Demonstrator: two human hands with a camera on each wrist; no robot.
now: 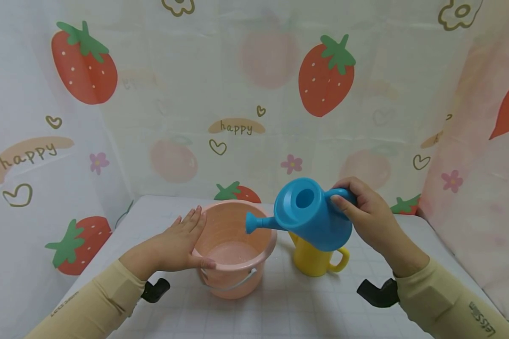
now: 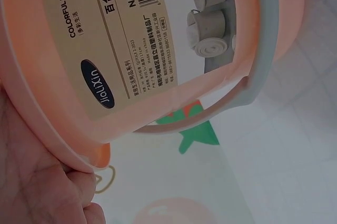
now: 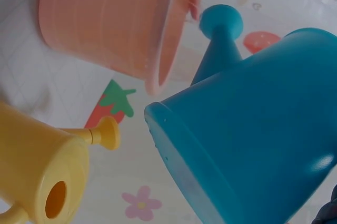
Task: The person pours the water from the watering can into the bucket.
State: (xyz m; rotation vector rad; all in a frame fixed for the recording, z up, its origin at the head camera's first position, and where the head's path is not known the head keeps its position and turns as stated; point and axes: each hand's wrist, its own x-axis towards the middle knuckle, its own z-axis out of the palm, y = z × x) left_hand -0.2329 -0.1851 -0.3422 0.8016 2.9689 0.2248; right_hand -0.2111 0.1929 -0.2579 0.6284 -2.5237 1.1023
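Observation:
My right hand [image 1: 375, 221] grips the handle of a blue watering can [image 1: 318, 230], holding it tilted in the air. Its spout points left, with the sprinkler head [image 1: 251, 222] over the opening of a pink bucket [image 1: 235, 278]. My left hand [image 1: 174, 247] rests against the bucket's left rim, fingers straight and thumb along the front edge. The bucket stands upright; little water, if any, can be made out inside. Behind and below the blue can stands a yellow watering can [image 1: 311, 261], touched by neither hand.
The bucket's grey handle [image 2: 258, 76] hangs down its side, near a printed label [image 2: 113, 50]. A white gridded cloth [image 1: 305, 315] covers the table. Strawberry-printed curtains [image 1: 237, 94] enclose the back and sides.

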